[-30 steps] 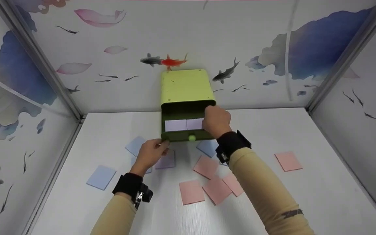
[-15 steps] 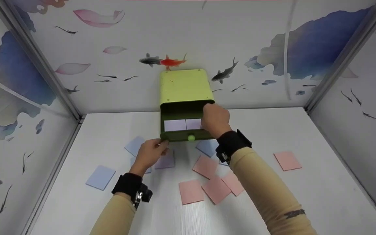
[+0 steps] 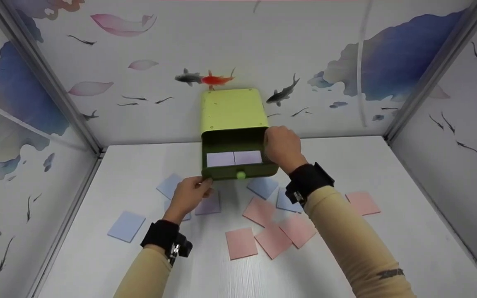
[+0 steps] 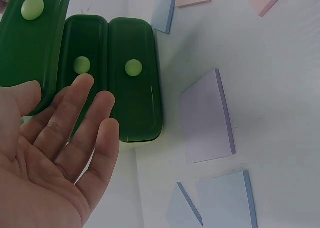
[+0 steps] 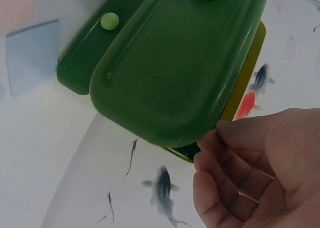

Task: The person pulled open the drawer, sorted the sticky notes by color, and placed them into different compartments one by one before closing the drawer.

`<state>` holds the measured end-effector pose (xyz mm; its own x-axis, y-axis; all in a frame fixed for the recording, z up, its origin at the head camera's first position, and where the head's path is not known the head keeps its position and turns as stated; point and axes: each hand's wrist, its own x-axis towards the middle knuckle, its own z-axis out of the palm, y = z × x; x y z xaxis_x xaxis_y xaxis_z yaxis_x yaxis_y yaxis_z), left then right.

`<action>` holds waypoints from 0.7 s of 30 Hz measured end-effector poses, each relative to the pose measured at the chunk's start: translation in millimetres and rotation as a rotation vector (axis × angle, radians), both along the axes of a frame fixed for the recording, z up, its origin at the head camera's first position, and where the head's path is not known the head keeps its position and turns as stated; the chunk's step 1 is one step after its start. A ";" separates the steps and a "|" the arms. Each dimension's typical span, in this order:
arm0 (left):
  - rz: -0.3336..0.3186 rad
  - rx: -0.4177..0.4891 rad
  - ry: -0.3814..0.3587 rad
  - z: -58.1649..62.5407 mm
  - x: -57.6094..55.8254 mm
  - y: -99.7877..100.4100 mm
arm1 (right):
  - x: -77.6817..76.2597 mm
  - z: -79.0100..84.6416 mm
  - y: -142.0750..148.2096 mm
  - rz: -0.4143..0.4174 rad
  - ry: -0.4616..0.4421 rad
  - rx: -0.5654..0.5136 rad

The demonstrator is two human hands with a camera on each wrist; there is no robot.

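Note:
A yellow-green cabinet (image 3: 234, 108) has its top drawer (image 3: 260, 171) pulled out, with a round knob (image 3: 241, 175) on the green front. Inside, two lilac square pads (image 3: 220, 159) lie side by side. My left hand (image 3: 186, 196) pinches the drawer's lower left corner, thumb on the front and index finger beneath; its other fingers extend before the closed lower drawers (image 4: 134, 100). My right hand (image 3: 283, 149) is at the drawer's right edge, fingers loosely bent. In the right wrist view its thumb and index fingertips (image 5: 206, 140) are right by the drawer's corner, holding no pad.
Several pink pads (image 3: 242, 244) lie on the white table (image 3: 205, 273), one apart at the right (image 3: 363, 203). Blue pads (image 3: 126, 226) are scattered left and below the drawer, beside a lilac one (image 3: 208, 203). A fish-patterned wall (image 3: 139, 120) stands behind the cabinet.
My right hand has moved right and slightly up, out of the drawer to its edge, uncovering the whole right lilac pad. My left hand has stayed at the corner.

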<state>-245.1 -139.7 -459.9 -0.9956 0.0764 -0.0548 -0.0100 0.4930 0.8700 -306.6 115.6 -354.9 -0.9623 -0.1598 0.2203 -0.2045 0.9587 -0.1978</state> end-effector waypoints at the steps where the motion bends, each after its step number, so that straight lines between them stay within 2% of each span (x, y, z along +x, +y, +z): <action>1: 0.000 0.000 -0.002 0.0 0.2 -0.1 | -0.2 0.3 3.2 -0.003 0.004 -0.010; 9: 0.009 -0.019 -0.027 -1.9 -1.9 -0.9 | -0.6 -3.3 36.2 -0.044 0.029 -0.039; 15: 0.008 -0.029 -0.013 -2.6 -2.6 -0.9 | -1.2 -17.1 62.6 -0.055 -0.068 -0.033; 21: 0.005 -0.027 -0.019 -1.8 -3.1 0.3 | 1.0 -42.3 79.1 -0.065 -0.173 0.002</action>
<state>-248.2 -139.4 -461.7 -0.9947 0.0701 -0.0753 -0.0284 0.5166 0.8558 -305.6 194.7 -397.2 -0.9941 -0.0966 0.0500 -0.1054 0.9693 -0.2223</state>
